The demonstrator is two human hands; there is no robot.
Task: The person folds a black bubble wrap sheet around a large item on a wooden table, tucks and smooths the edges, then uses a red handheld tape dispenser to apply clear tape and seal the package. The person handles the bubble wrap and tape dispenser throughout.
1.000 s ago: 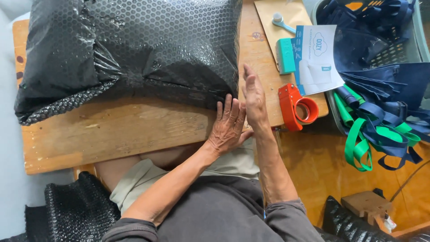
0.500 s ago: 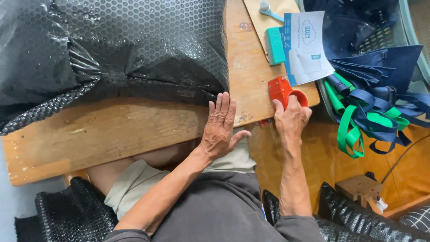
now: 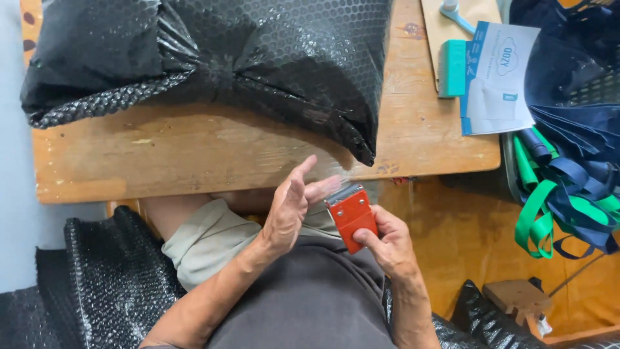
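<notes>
Low centre of frame: right hand (image 3: 387, 242) grips a red tape dispenser (image 3: 352, 216) over the lap, fingers wrapped round its body, metal blade end up; left hand (image 3: 290, 207) open, fingers spread and loosely curved, tips at the blade end, apparently picking at the tape's free end. Black bubble-wrap parcel (image 3: 258, 58) lies upper centre on the wooden table (image 3: 194, 155), well apart. Step looks like readying tape; fingertips need to stay clear of the teeth.

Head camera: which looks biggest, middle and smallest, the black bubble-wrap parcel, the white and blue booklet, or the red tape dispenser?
1. Black bubble-wrap parcel, by far the largest.
2. White and blue booklet.
3. Red tape dispenser in the right hand, smallest, though it sits nearer the camera.
</notes>
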